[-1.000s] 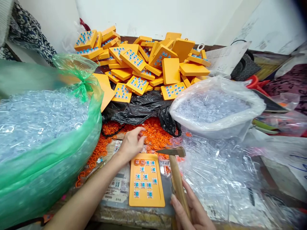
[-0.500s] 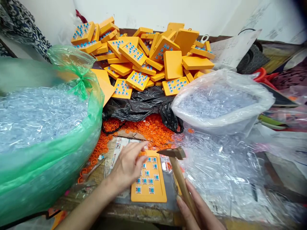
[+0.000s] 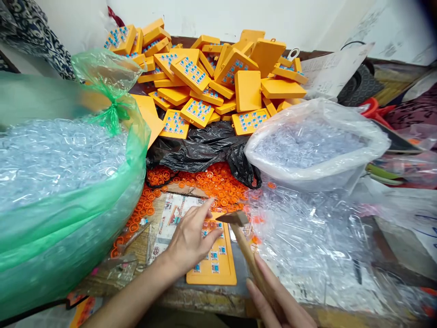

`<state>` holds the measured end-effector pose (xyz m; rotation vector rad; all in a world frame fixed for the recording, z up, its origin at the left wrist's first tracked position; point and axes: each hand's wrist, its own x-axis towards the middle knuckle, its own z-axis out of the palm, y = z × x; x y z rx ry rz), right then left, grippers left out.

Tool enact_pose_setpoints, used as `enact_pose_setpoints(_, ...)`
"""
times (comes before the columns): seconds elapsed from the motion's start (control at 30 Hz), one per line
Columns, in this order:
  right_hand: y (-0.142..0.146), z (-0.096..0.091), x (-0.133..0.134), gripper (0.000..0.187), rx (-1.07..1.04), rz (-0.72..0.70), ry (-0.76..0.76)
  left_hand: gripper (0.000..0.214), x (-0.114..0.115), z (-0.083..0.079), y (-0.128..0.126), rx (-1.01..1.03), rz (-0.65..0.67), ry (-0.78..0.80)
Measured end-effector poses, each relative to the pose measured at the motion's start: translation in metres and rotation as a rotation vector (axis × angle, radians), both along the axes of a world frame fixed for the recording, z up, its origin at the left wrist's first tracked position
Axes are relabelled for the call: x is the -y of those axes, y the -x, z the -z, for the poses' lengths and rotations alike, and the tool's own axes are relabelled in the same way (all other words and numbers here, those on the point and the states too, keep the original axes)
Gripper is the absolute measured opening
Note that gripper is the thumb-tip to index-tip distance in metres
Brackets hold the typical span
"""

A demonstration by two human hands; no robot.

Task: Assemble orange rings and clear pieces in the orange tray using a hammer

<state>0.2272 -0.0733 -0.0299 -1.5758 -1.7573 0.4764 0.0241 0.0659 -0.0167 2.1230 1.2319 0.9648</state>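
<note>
A yellow plastic plate [image 3: 218,266] with small blue squares lies flat at the near edge of the table. My left hand [image 3: 191,239] rests on its left half, fingers stretched toward orange rings [image 3: 210,224] set in its top row. My right hand [image 3: 280,303] grips the wooden handle of a small hammer [image 3: 244,246]; the metal head hovers just above the plate's top right corner.
Loose orange rings [image 3: 205,182] spill from a black bag [image 3: 205,148]. Behind it is a heap of yellow plates [image 3: 218,77]. A green bag of clear parts [image 3: 58,173] fills the left; a white bag of clear parts [image 3: 310,146] and loose clear plastic [image 3: 314,246] fill the right.
My left hand came back from the orange rings and settled on the plate. The hammer head swung left, over the plate's top edge.
</note>
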Motion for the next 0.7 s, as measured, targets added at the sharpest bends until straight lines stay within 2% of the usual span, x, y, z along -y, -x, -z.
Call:
enact_pose_setpoints(0.13, 0.002, 0.016, 0.003, 0.052, -0.182, 0.199, 0.105, 0.020, -0.039, -0.007, 0.021, -0.148, -0.218, -0.075)
enact_pose_setpoints(0.23, 0.003, 0.020, 0.001, 0.051, -0.324, 0.259, 0.189, 0.020, -0.065, -0.005, 0.031, -0.225, -0.226, -0.034)
enact_pose_setpoints(0.33, 0.004, 0.019, -0.002, 0.052, -0.421, 0.278, 0.235, 0.019, -0.075, -0.002, 0.031, -0.258, -0.195, 0.008)
enact_pose_setpoints(0.53, 0.003, 0.021, 0.001, 0.052, -0.497, 0.270, 0.240, 0.017, -0.073, -0.010, 0.031, -0.223, -0.209, 0.106)
enact_pose_setpoints(0.63, 0.002, 0.025, 0.004, 0.051, -0.485, 0.266, 0.239, 0.014, -0.056, -0.013, 0.037, -0.196, -0.158, 0.148)
enact_pose_setpoints(0.7, 0.002, 0.026, 0.004, 0.050, -0.467, 0.263, 0.217, 0.014, -0.041, -0.009, 0.043, -0.195, -0.135, 0.158)
